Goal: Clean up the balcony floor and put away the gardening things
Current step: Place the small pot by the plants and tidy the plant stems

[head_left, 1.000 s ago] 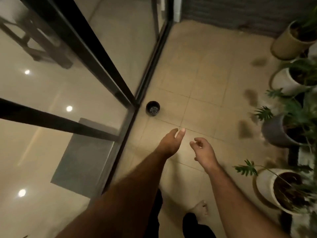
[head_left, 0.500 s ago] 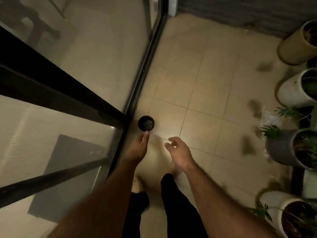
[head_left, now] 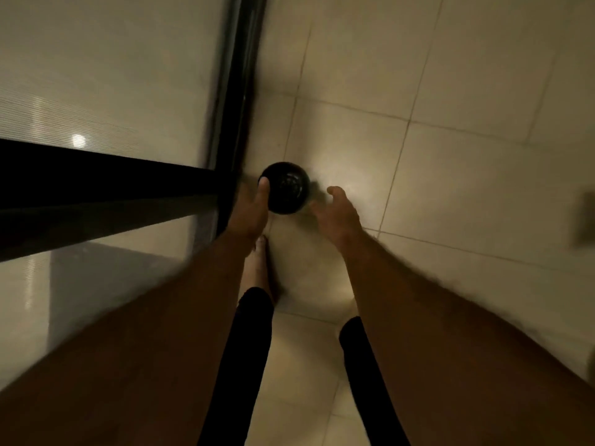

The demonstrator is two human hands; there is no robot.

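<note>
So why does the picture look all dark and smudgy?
Head view: dim, yellowish light, brightest on the floor tiles near the small black pot; both forearms are smeared by motion blur; a lamp glares as a bright spot on the glass door; the wide lens bends the door frame.

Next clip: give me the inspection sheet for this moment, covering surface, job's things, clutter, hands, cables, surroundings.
Surface: beige tiled floor, dimly lit.
Job's things: small black pot upright on the floor beside the door frame.
Clutter: nothing seen.
Hands: left hand touches the pot's left rim, grip unclear; right hand open, just right of the pot, apart.
Cables: nothing seen.
Surroundings: black-framed glass door on the left; bare foot below the pot.
</note>
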